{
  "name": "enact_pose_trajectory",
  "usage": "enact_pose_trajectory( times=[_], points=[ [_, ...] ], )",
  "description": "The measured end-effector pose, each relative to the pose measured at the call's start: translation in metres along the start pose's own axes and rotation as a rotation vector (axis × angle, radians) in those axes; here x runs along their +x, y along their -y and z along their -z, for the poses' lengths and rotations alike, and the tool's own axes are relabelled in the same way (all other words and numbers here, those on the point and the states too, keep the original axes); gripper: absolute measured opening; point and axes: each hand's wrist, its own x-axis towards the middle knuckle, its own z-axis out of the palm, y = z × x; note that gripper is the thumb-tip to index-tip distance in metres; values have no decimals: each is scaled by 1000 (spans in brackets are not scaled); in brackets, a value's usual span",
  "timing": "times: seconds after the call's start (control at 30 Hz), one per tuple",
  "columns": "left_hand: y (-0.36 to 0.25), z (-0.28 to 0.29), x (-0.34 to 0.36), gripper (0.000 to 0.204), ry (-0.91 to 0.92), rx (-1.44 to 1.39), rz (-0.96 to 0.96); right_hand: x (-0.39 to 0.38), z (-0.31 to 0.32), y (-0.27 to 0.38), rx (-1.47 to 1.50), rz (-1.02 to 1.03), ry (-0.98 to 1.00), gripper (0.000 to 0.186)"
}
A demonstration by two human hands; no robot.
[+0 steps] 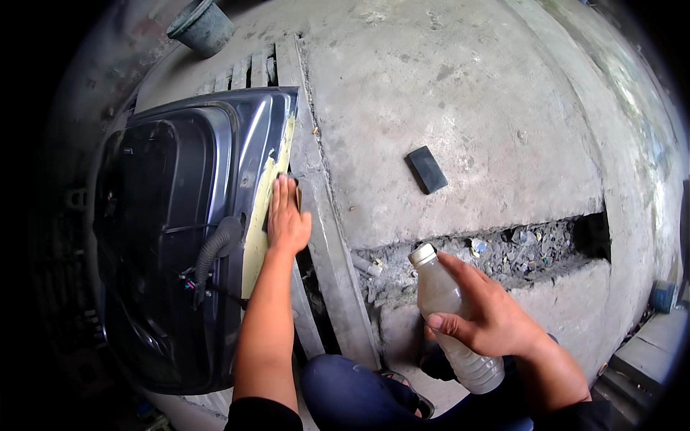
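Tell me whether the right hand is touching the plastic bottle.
Touching. The head view shows it plainly: the right hand is wrapped around the body of the plastic bottle, covering part of it, with no gap between them.

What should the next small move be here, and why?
Probably a short stroke of the left hand along the yellow strip: it lies flat against that edge of the dark panel, while the right hand holds the bottle clear.
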Motion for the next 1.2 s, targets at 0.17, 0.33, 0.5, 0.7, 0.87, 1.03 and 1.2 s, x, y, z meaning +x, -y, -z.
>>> enact_pose_trajectory(
  times=[0.17, 0.33, 0.5, 0.7, 0.87, 1.03, 1.2],
  points=[
    [8, 6, 26, 73, -91, 14, -43, 5, -5, -6, -22, 30, -21, 79],
    [-10, -3, 41, 74, -80, 35, 37, 7, -13, -2, -53, 2, 7, 79],
    [-17, -11, 0, 73, -59, 56, 11, 5, -1, -7, -51, -17, -12, 79],
    [-14, 8, 99, 71, -137, 72, 6, 8, -12, -2, -67, -21, 8, 78],
    [-15, -16, 22, 74, -67, 40, -28, 4, -2, -8, -44, 6, -8, 79],
    [-2, 1, 47, 75, -91, 85, -31, 5, -5, -4, -29, -1, -5, 79],
    [-14, 11, 91, 75, -85, 55, -54, 7, -8, -1, -36, -48, 43, 80]
  ],
)
